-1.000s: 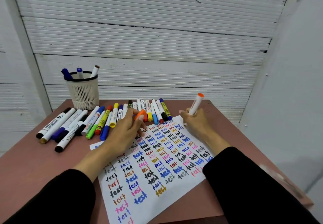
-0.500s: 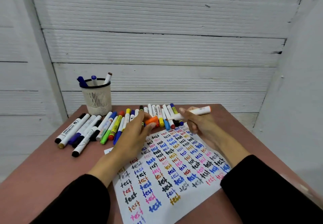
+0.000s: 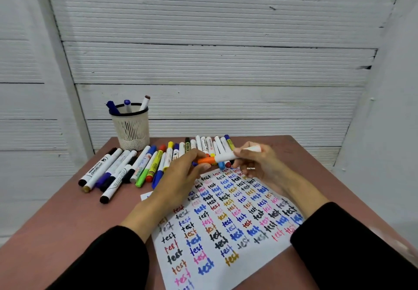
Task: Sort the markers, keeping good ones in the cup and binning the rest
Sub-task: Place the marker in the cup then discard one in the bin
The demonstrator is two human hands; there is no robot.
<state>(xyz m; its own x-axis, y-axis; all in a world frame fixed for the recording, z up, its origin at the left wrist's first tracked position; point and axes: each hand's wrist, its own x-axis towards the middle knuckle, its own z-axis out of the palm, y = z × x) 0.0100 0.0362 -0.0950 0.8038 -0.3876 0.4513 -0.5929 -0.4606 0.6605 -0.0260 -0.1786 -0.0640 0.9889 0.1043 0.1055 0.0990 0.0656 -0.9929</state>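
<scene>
- Both hands meet at one marker: the right hand (image 3: 257, 165) curls round the white barrel of the orange marker (image 3: 226, 156), and the left hand (image 3: 183, 174) pinches its orange cap (image 3: 206, 160) between thumb and fingers.
- Held level, the marker hangs just above the upper edge of the test sheet (image 3: 226, 226), near the middle of the frame.
- Just behind the grip lies a row of loose markers (image 3: 144, 165), spread side by side across the desk (image 3: 56, 222) toward the left.
- At the upper left of the desk stands the mesh cup (image 3: 132, 129), three markers upright in it, well apart from both hands.
- Black sleeves cover both forearms at the lower edge.
</scene>
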